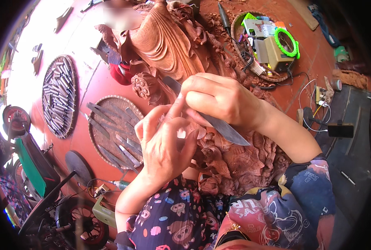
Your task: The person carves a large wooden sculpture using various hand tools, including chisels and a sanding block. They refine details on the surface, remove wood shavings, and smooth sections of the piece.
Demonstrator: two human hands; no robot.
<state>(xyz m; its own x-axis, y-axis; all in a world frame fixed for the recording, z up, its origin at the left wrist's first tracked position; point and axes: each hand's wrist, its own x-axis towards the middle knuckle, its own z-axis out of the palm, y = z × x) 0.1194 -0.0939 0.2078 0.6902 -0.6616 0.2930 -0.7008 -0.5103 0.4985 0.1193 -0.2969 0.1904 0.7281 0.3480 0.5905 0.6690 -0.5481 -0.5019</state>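
My right hand (218, 98) is closed around the middle of a flat dark grey strip (227, 131) with a slanted, pointed end. The strip's other end shows beyond my knuckles. Beside it, my left hand (164, 141) has its fingers bent and apart, with the index fingertip against the strip or my right fingers; I cannot tell which. Both hands are above a large reddish-brown wood carving (162, 46) with flowing robe folds. A carved lotus pod (143, 85) stands out at its left, and rough rock-like shapes (252, 166) lie below my hands.
On the left, a round woven tray (94, 143) holds similar dark strips; another tray (75, 106) is heaped with short metal rods. A basket (234, 31) of tools and a bright green ring (295, 41) sit at the far right. Cables (304, 87) trail there. Motorbikes (39, 171) stand at left.
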